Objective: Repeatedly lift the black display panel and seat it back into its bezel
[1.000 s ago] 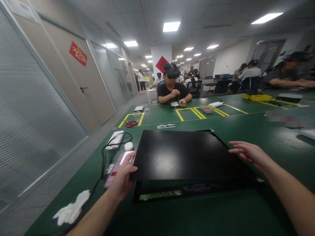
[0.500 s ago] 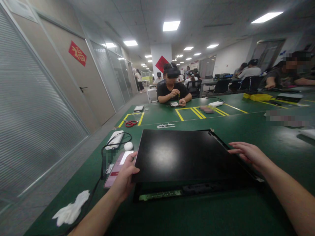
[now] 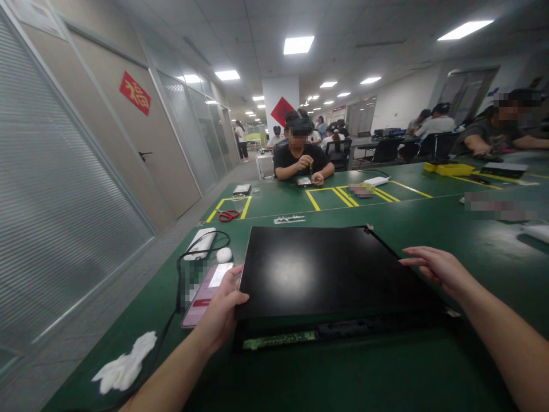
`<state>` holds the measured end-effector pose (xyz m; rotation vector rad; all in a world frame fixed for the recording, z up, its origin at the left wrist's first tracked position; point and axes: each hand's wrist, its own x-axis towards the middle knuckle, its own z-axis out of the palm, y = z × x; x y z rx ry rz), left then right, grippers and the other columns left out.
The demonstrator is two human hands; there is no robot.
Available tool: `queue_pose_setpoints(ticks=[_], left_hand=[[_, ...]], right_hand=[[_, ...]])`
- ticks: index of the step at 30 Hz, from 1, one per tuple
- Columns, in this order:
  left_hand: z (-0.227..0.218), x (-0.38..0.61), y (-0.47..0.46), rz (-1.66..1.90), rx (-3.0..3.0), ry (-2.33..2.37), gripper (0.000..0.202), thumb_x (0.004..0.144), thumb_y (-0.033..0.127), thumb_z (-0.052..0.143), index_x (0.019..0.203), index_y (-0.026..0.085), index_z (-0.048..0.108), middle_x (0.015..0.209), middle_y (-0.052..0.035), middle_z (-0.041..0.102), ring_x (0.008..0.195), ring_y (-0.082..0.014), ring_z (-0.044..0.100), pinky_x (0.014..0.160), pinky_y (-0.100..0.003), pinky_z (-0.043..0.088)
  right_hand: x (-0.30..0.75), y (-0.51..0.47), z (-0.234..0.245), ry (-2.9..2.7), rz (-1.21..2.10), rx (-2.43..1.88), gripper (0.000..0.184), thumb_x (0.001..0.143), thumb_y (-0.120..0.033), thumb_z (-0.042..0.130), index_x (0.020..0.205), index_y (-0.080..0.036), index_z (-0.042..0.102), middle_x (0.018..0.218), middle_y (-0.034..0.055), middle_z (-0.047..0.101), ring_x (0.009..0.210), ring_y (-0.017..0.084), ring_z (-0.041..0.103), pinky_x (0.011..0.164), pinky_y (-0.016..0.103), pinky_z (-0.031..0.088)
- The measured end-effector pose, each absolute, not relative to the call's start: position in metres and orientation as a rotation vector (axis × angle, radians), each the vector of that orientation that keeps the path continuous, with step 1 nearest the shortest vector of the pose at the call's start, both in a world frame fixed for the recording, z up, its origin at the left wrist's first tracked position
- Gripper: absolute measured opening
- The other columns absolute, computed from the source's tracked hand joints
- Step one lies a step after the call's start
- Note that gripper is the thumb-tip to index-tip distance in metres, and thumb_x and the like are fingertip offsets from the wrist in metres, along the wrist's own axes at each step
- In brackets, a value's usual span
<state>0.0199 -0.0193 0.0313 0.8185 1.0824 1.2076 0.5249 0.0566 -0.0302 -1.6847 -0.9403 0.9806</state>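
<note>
A large black panel [image 3: 326, 269] lies on a dark frame [image 3: 343, 332] on the green table; a green circuit strip [image 3: 278, 340] shows along the frame's near edge. My left hand [image 3: 221, 312] grips the panel's near left edge, thumb on top. My right hand [image 3: 437, 269] rests at the panel's right edge with fingers stretched out, touching it.
To the left lie a phone [image 3: 206, 292], a white power bank [image 3: 199, 243] with a black cable, a small white mouse [image 3: 223, 255] and a white cloth [image 3: 124, 369]. Red scissors [image 3: 229, 216] lie farther back. A person [image 3: 302, 157] sits across the green table [image 3: 386, 372]; others work at the right.
The panel has shifted a little to the right on its frame, and my left hand moved right with its edge. My right hand stays at the right edge.
</note>
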Motion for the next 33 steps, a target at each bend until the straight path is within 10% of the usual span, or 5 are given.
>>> queue_pose_setpoints(ticks=[33], left_hand=[[0.030,0.027,-0.017,1.075,0.797,1.165,0.071,0.060,0.011,0.072,0.125,0.023,0.048,0.109,-0.0052,0.075,0.106,-0.0309,0.071,0.087,-0.040,0.055]], right_hand=[[0.521,0.058,-0.034,-1.413,0.532,-1.937,0.025,0.072,-0.048,0.072,0.083,-0.025,0.076,0.071,0.0038,0.072,0.055,0.017,0.060,0.046,0.027,0.041]])
